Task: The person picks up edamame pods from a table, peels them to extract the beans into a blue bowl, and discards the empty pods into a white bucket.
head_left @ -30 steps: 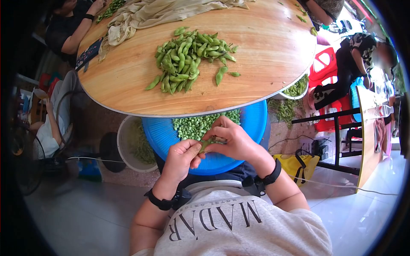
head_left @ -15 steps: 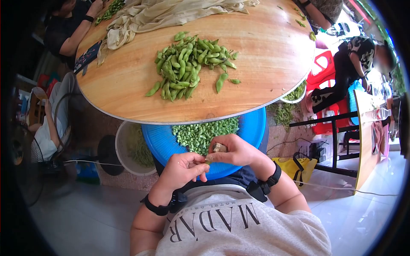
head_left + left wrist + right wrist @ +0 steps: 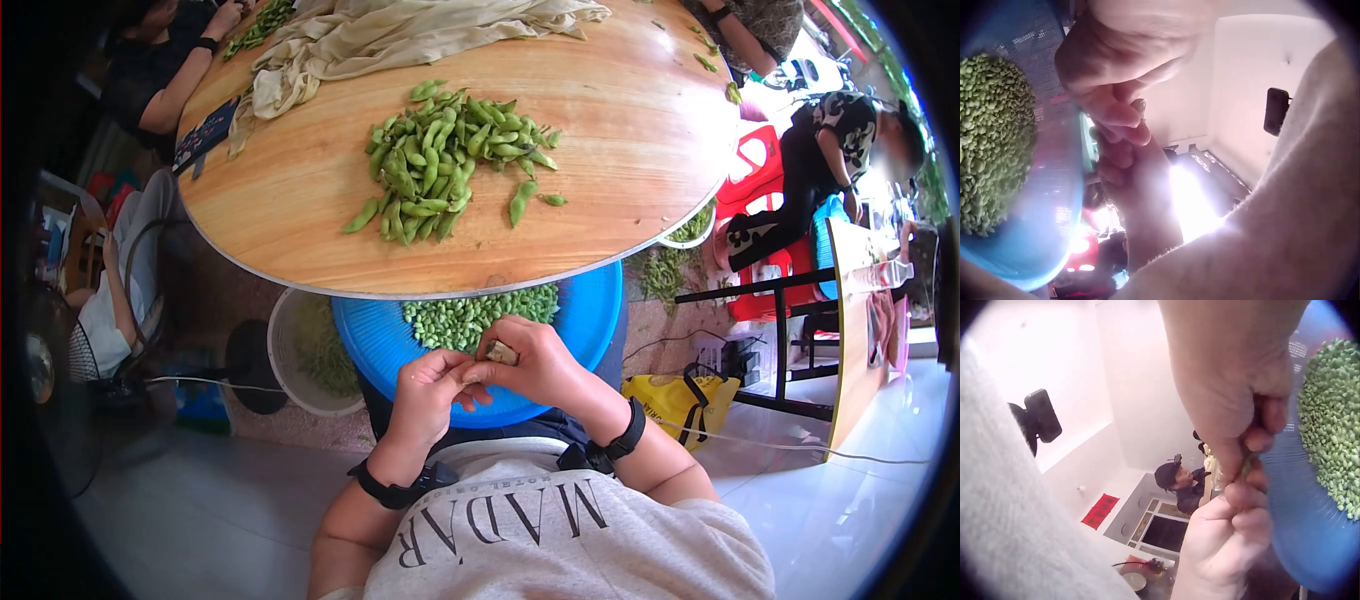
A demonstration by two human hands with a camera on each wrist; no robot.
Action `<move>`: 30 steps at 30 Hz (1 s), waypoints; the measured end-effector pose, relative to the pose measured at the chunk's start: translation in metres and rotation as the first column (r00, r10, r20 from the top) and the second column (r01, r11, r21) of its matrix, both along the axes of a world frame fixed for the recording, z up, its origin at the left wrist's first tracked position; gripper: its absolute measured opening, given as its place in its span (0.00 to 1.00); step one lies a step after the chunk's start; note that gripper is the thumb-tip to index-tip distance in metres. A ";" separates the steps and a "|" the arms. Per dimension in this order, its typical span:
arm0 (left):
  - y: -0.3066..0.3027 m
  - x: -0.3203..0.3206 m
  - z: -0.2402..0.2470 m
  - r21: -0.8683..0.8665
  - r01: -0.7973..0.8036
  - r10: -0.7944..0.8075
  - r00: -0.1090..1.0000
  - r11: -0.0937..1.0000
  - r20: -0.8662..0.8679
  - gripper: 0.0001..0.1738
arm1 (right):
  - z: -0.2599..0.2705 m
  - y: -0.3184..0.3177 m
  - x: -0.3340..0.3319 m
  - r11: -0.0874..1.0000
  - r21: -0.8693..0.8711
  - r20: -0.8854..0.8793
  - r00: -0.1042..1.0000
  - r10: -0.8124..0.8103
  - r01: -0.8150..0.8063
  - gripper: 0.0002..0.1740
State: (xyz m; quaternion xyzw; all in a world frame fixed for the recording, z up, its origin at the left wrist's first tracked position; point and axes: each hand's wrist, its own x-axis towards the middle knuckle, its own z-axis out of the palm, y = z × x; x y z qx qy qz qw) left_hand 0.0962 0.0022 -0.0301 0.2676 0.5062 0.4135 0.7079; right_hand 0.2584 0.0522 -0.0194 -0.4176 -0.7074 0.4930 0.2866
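So compared to a second ago, the green edamame pod [image 3: 1247, 465] has pretty much vanished from the head view. Back then it showed plainly between the fingers, but now the two hands have closed in on each other and it's buried in the pinch. Both hands have also slid a bit toward the near rim of the round blue plastic mesh basket [image 3: 375, 335].

The left hand [image 3: 428, 388] is curled tight, thumb and fingertips pinching one end of the pod. The right hand [image 3: 535, 362] is curled the same way and grips the other end, its knuckles over the basket's near half. The fingertips of the two hands touch.

The pod hangs above the basket's near edge, just on the body side of the heap of shelled green beans [image 3: 470, 315] lying in it. From the right wrist view only a thin green sliver shows. Its long axis runs from the right fingertips across to the left hand. I can't tell which end is the stem.

Beyond the basket, the round wooden table [image 3: 300, 210] carries a loose pile of unshelled green pods [image 3: 440, 150].
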 end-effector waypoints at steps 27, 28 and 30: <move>0.013 -0.063 0.049 0.146 -0.156 0.192 0.939 0.977 -0.286 0.11 | 0.069 0.134 0.023 0.890 0.413 0.226 0.924 -0.308 0.196 0.08; 0.020 -0.050 0.058 0.151 -0.126 0.155 0.968 0.980 -0.195 0.12 | 0.074 0.128 0.024 0.928 0.295 0.180 0.941 -0.288 0.228 0.08; 0.037 -0.024 0.065 0.154 -0.090 0.087 0.996 0.984 0.027 0.17 | 0.078 0.110 0.018 0.921 0.251 0.191 0.918 -0.348 0.297 0.09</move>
